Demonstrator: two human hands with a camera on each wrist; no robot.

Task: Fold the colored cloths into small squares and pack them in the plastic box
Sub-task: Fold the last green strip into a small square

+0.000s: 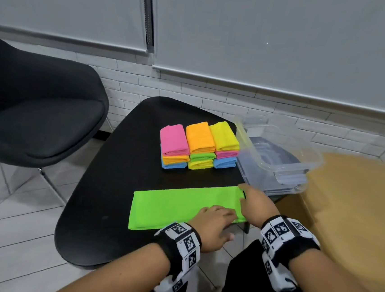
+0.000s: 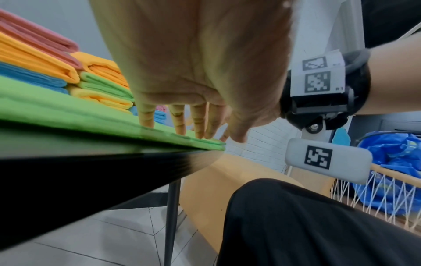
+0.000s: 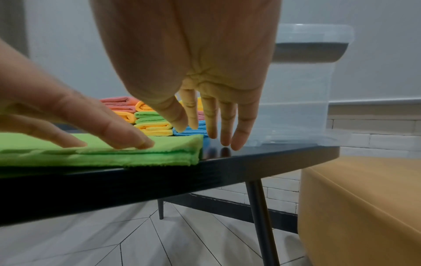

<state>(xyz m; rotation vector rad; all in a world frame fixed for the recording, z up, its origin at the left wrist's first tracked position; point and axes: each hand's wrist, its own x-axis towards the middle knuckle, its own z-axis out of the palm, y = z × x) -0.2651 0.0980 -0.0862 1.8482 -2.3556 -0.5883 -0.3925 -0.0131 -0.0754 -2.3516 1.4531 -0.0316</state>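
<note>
- Head view: we have the green cloth (image 1: 185, 206) folded to a long strip across the near part of the black table (image 1: 112, 185); the next fold, we judge, should bring one short end over to the other, so we want the layers squared before lifting. Three stacks of folded cloths (image 1: 200, 144) stand behind it, and the plastic box (image 1: 277, 154) sits at the table's right edge, nothing packed in it that we can see
- Head view, pose: our left hand (image 1: 214, 225) lies palm down on the strip's near right part, and our right hand (image 1: 255, 205) reaches to its right end, both wrists low
- Left wrist view: our fingers (image 2: 198, 124) are straight, tips pressing the green cloth (image 2: 68, 115) near the table edge; the grip is released, holding nothing
- Right wrist view: our right fingers (image 3: 225, 122) point down just past the cloth's end (image 3: 177, 153), tips near or touching the table; nothing is pinched, so this grip is released too. We would keep the left hand pressing as an anchor
</note>
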